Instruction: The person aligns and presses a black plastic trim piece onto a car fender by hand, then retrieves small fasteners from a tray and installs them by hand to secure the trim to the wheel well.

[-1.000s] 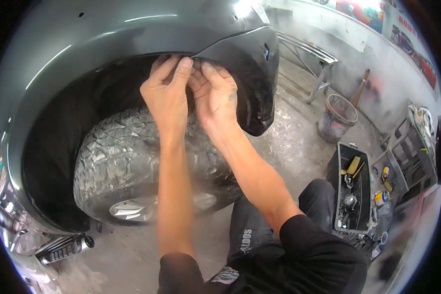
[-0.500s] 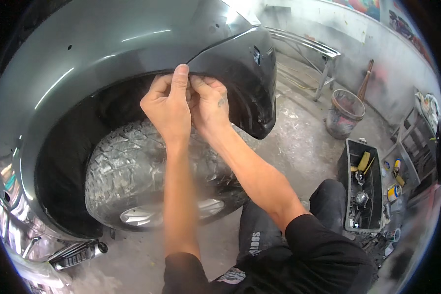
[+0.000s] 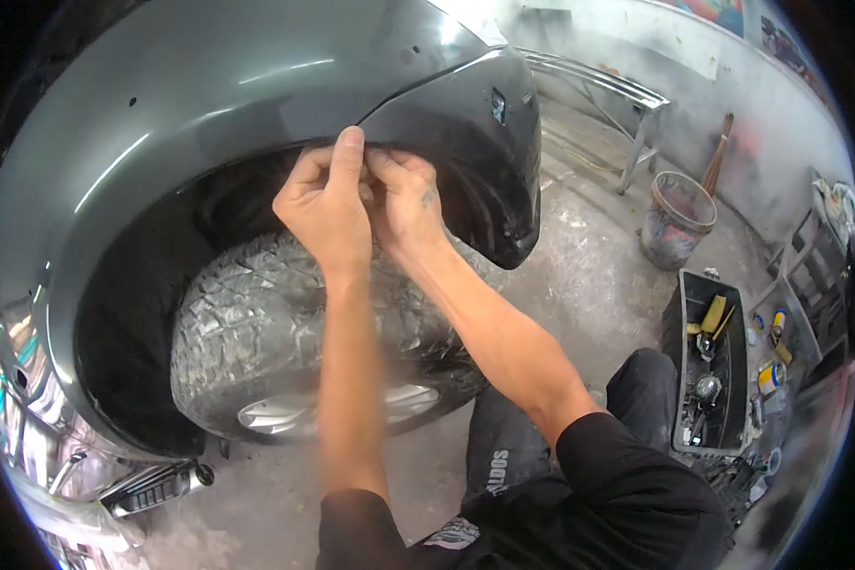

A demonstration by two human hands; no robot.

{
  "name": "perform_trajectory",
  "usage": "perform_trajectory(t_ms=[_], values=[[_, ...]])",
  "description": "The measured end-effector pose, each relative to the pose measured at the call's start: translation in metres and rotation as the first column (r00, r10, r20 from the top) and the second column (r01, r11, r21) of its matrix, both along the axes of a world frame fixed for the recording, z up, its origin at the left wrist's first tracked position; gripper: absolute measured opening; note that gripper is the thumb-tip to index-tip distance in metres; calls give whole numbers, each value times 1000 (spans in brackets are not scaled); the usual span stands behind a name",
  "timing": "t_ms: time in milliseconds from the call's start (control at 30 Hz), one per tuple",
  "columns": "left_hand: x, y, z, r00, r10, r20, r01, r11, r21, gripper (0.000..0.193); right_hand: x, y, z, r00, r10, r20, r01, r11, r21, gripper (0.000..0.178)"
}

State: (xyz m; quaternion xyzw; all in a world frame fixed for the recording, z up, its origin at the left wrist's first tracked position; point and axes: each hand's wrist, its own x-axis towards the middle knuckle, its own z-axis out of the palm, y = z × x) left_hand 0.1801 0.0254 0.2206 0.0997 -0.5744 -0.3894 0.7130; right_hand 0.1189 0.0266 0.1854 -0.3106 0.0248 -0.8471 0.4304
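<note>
Both hands are together at the arch lip, where the dark grey fender [image 3: 209, 104] meets the bumper corner [image 3: 456, 119]. My left hand [image 3: 328, 209] is closed, its thumb pointing up over the lip at the seam and its fingers curled. Close beside it, my right hand [image 3: 408, 195] is also closed, with bent fingertips at the lip on the bumper side. What lies between the fingers of either hand is hidden. Below the hands is a dusty, knobbly tyre [image 3: 247, 313] inside the black wheel arch [image 3: 133, 313].
A black toolbox [image 3: 679, 380] with tools stands on the floor at right, near my knee. Beyond it are a stained bucket [image 3: 679, 218] and a metal stand [image 3: 636, 133] along the wall. A side step [image 3: 157, 489] juts out at lower left.
The hands keep nearly the same grip at the lip. The whole view has shifted slightly, with the bucket and toolbox a little farther right.
</note>
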Motion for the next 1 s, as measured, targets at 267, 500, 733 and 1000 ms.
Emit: perform_trajectory(t_ms=[267, 500, 733, 1000], values=[[-4, 0, 5, 996, -74, -43, 78, 993, 91, 31, 3, 13, 6, 999, 4, 47, -5, 999, 33, 9], [-3, 3, 1, 999, -41, -4, 41, 998, 41, 30, -8, -2, -2, 998, 50, -27, -48, 998, 48, 12], [12, 2, -3, 994, -108, 16, 109, 994, -15, 27, -4, 10, 0, 998, 41, -48, -41, 999, -9, 15], [14, -2, -4, 983, -181, -15, 181, 983, 0, 25, -2, 4, -1, 992, -43, -118, 49, 998, 49, 19]])
